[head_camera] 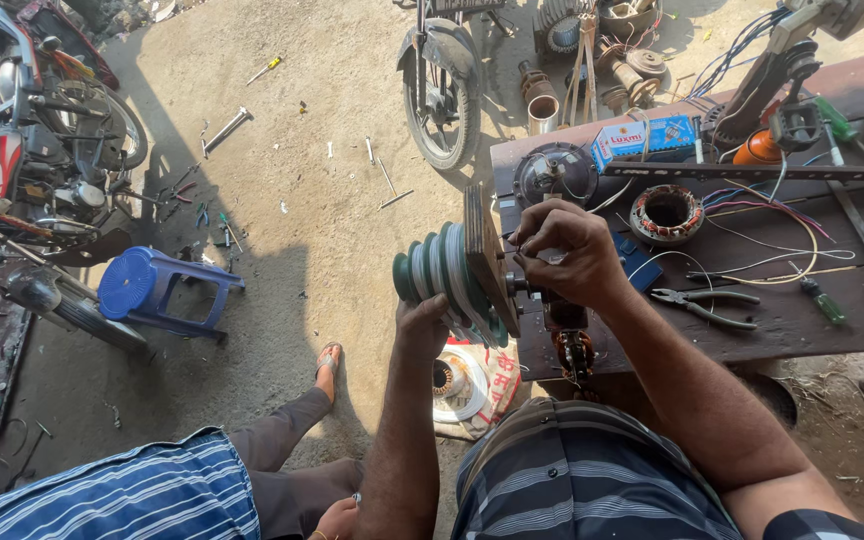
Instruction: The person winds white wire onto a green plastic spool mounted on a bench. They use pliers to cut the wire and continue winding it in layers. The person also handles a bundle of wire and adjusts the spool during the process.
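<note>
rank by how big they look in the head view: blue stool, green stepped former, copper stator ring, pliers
1. blue stool
2. green stepped former, though it is nearer the camera
3. pliers and copper stator ring look alike

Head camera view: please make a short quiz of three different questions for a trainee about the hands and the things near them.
1. True or false: the left hand holds the green and white stepped winding former from below.
2. Which tool lies on the workbench just right of the right hand? A) hammer B) pliers C) saw
3. What colour is the plastic stool on the ground at the left?

Key
1. True; the fingers of the right hand pinch at the wooden board beside the former.
2. B
3. Blue
</note>
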